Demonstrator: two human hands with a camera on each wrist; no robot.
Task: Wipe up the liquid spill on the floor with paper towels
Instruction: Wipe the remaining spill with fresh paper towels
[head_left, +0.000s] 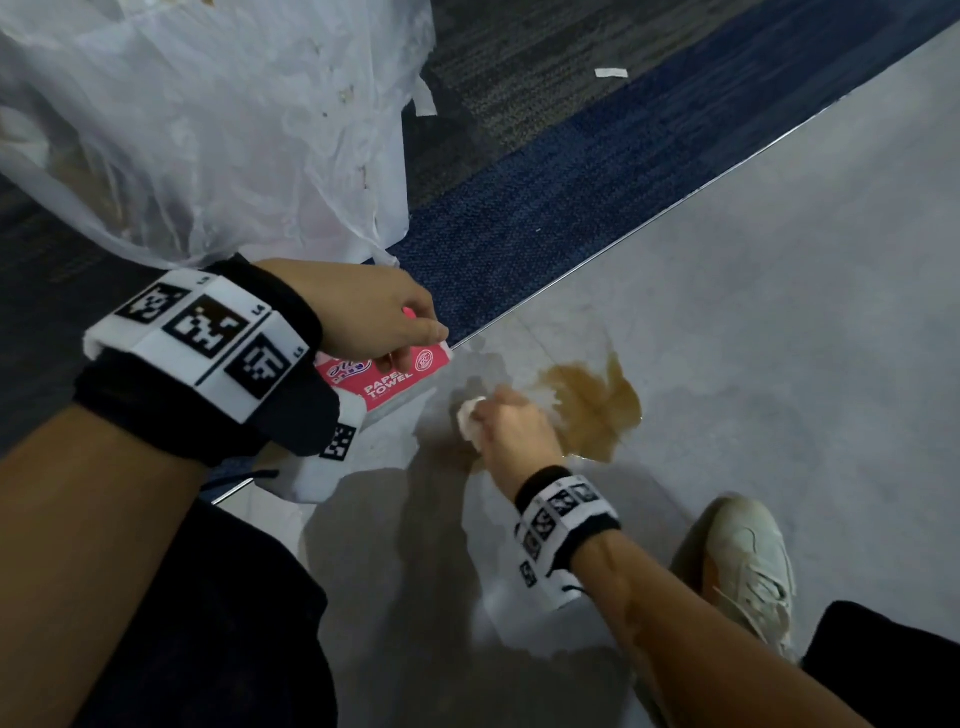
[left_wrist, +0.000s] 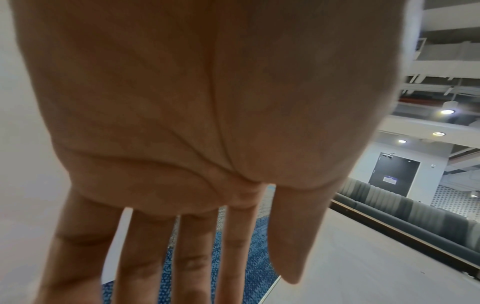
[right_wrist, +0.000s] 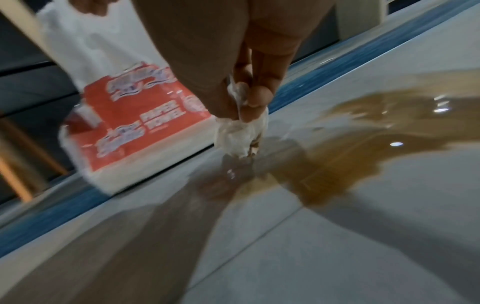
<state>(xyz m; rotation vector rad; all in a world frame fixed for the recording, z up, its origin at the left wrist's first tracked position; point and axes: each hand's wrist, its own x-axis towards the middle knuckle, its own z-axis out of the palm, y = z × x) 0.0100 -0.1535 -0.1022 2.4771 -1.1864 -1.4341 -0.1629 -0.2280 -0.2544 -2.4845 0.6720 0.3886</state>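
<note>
A brown liquid spill (head_left: 597, 410) spreads over the grey tile floor (head_left: 779, 312). My right hand (head_left: 511, 423) pinches a crumpled white paper towel wad (head_left: 470, 415) at the spill's left edge. In the right wrist view the fingertips (right_wrist: 255, 96) grip the wad (right_wrist: 241, 133) low over the wet floor beside the puddle (right_wrist: 363, 127); I cannot tell whether it touches. My left hand (head_left: 384, 317) hovers over the pink paper towel pack (head_left: 395, 382) with straight fingers (left_wrist: 197, 257) and holds nothing.
A large white plastic bag (head_left: 208, 130) stands at the back left on blue carpet (head_left: 545, 197). A metal strip (head_left: 675, 195) divides carpet from tile. My white shoe (head_left: 743, 561) stands on the tile at the right, near the spill.
</note>
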